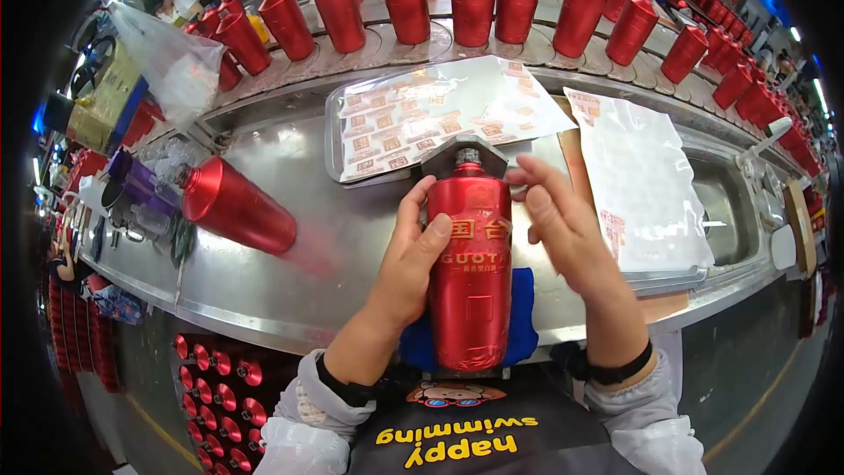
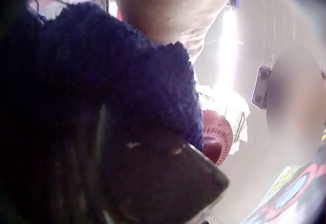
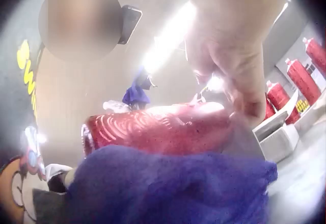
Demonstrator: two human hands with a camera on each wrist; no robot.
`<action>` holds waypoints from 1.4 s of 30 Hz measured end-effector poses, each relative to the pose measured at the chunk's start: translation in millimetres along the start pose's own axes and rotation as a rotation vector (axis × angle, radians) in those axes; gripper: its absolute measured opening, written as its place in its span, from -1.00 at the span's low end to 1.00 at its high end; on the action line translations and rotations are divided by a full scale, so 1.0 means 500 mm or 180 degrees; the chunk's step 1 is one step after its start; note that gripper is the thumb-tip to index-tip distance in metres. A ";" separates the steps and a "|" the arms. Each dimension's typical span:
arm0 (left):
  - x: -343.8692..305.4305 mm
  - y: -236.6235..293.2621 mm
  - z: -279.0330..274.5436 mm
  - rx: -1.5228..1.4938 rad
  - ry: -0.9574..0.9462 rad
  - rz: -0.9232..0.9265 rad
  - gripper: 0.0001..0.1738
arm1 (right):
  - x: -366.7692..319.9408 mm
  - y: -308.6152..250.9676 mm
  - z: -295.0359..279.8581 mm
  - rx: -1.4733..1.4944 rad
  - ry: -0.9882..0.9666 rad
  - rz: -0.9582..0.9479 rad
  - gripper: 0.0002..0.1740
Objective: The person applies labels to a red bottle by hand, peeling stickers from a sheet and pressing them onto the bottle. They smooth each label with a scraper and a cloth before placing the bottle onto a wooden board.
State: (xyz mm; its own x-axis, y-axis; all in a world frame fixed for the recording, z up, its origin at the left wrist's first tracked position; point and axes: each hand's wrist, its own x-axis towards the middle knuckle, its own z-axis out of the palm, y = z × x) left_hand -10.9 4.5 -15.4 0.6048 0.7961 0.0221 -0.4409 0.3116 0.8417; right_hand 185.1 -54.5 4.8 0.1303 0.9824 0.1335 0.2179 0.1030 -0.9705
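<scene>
A red bottle with gold lettering [image 1: 470, 299] [image 3: 163, 132] lies tilted on a blue cloth [image 1: 523, 317] [image 3: 173, 183] at the table's front edge, its neck against a dark angular block [image 1: 494, 158]. My left hand [image 1: 406, 268] holds the bottle's left side, thumb on its front and fingers round its shoulder. To the right of the bottle is my right hand [image 1: 571, 233] [image 3: 234, 45], fingers loosely bent, thumb raised; whether a fingertip touches the bottle I cannot tell. In the left wrist view, dark cloth [image 2: 122, 71] covers much of the picture and hides the left fingers.
Another red bottle [image 1: 237, 207] lies at the left on the metal table [image 1: 290, 149]. Printed sheets [image 1: 422, 114] lie on a tray behind the block, with more sheets [image 1: 642, 176] at the right beside a sink [image 1: 730, 211]. Several red bottles [image 1: 404, 0] stand along the conveyor.
</scene>
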 end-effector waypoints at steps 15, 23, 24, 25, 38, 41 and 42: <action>0.008 -0.010 -0.016 -0.0050 -0.0062 0.0017 -0.16 | -0.015 0.024 0.026 0.1576 -0.0354 0.0987 -0.11; 0.007 -0.004 -0.012 0.0051 -0.0058 0.0000 -0.13 | -0.012 0.030 0.038 0.1655 -0.0361 0.0730 0.00; 0.009 -0.004 -0.016 0.0067 -0.0047 0.0003 -0.11 | -0.010 0.035 0.033 0.1692 -0.0440 0.0800 0.02; 0.006 -0.004 -0.019 0.0101 -0.0070 0.0024 -0.08 | -0.012 0.033 0.028 0.1681 -0.0459 0.0851 0.05; -0.003 0.011 -0.024 0.0895 -0.0174 0.0117 0.15 | -0.019 0.038 0.038 0.1499 -0.0594 0.0472 0.23; 0.009 0.026 -0.012 0.1161 0.0014 0.0126 0.01 | -0.024 0.029 0.039 0.1423 -0.0578 0.0490 0.22; 0.023 0.026 -0.016 0.1381 0.0075 0.0180 -0.04 | -0.025 0.029 0.041 0.1388 -0.0553 0.0487 0.22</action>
State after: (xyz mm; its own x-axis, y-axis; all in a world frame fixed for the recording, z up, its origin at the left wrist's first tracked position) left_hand -14.9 21.7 -8.3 0.5701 0.8189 0.0665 -0.1504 0.0245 0.9883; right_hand 166.9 -62.2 -14.8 -0.0420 0.9990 -0.0164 -0.2211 -0.0254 -0.9749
